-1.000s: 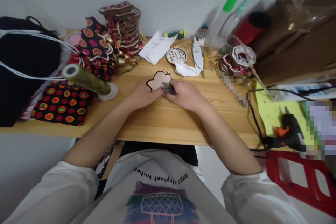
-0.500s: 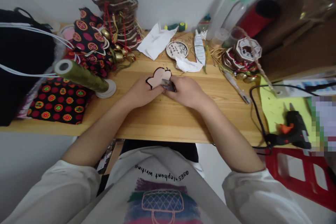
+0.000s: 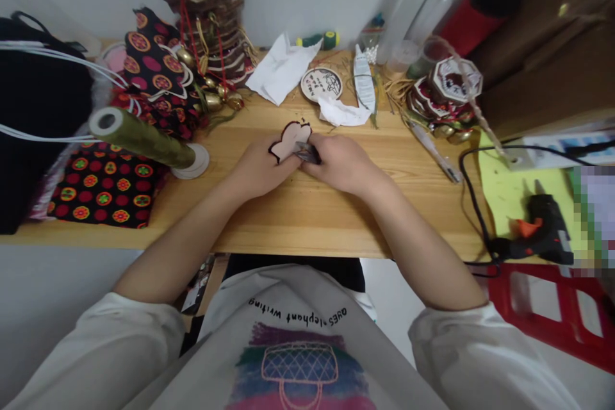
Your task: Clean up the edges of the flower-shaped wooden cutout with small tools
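Note:
A pale, cloud-shaped flat piece (image 3: 289, 141) with a dark fabric edge is pinched in my left hand (image 3: 257, 168). Its lower part is hidden behind my fingers. My right hand (image 3: 343, 163) is closed around what look like small grey metal scissors (image 3: 306, 152), their handles hidden in the grip. The blades lie against the right side of the piece, and my two hands nearly touch. Tiny dark scraps (image 3: 303, 120) lie just beyond the piece.
To the left stand an olive ribbon roll (image 3: 148, 141), folded patterned fabric (image 3: 106, 189) and stacked fabric ornaments (image 3: 216, 32) with bells. Behind are white paper (image 3: 283, 70), a round printed disc (image 3: 321, 84) and a tube (image 3: 364, 83). At right lie a pen (image 3: 436, 152) and glue gun (image 3: 541, 227).
The view has shifted slightly. Both hands keep their hold on the piece and the scissors, which have barely moved.

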Action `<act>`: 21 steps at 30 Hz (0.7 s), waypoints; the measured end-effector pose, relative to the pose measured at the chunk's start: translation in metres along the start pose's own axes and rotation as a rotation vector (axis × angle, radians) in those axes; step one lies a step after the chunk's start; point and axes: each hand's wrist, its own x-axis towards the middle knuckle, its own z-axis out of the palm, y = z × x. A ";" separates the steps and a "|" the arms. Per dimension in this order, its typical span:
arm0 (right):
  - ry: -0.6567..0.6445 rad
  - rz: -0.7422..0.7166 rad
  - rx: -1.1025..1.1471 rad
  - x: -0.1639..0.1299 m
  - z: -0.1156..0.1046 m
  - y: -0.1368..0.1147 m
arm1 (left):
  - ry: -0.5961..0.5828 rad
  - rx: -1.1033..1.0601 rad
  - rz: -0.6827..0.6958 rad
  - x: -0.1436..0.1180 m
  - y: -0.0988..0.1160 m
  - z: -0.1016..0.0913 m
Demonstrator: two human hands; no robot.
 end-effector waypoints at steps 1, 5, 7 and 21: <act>-0.002 0.000 0.001 0.000 0.000 0.000 | 0.002 0.005 0.008 0.000 -0.001 0.000; 0.000 -0.006 0.001 0.000 0.000 0.000 | 0.002 0.020 0.044 0.001 -0.001 0.000; 0.000 -0.005 -0.002 0.001 0.000 0.001 | -0.004 0.020 0.040 0.002 0.000 -0.001; 0.156 -0.060 0.203 0.001 0.000 -0.002 | 0.068 -0.367 -0.038 0.007 0.001 -0.005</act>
